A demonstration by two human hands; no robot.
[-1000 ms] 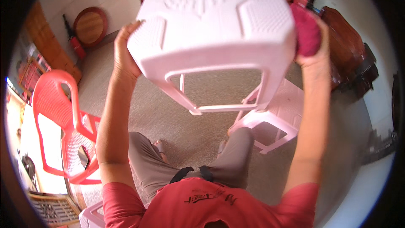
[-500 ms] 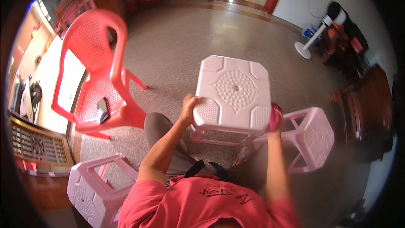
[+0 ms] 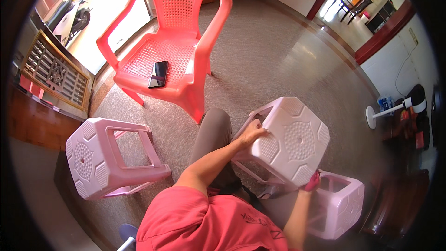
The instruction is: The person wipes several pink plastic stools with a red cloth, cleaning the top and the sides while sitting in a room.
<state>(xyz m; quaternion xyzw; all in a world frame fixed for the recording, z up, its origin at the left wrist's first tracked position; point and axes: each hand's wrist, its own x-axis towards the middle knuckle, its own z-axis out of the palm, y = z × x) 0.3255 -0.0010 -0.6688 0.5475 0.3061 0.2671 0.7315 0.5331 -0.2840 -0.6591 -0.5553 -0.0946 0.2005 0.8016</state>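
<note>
Clearly light and stiff, the pink plastic stool (image 3: 290, 142) at centre right of the frame looks easy to carry by its top rim or leg rails, though the smooth plastic may slip. Both hands grasp it: the left hand (image 3: 253, 132) clasps its upper edge, the right hand (image 3: 312, 183) its lower corner with a pink cloth. On the red chair (image 3: 174, 51) at upper left lies a phone (image 3: 158, 74).

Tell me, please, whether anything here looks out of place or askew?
A pink stool lies tipped on its side on the floor, and a phone rests on the red chair seat. Both hands hold another stool tilted.
</note>
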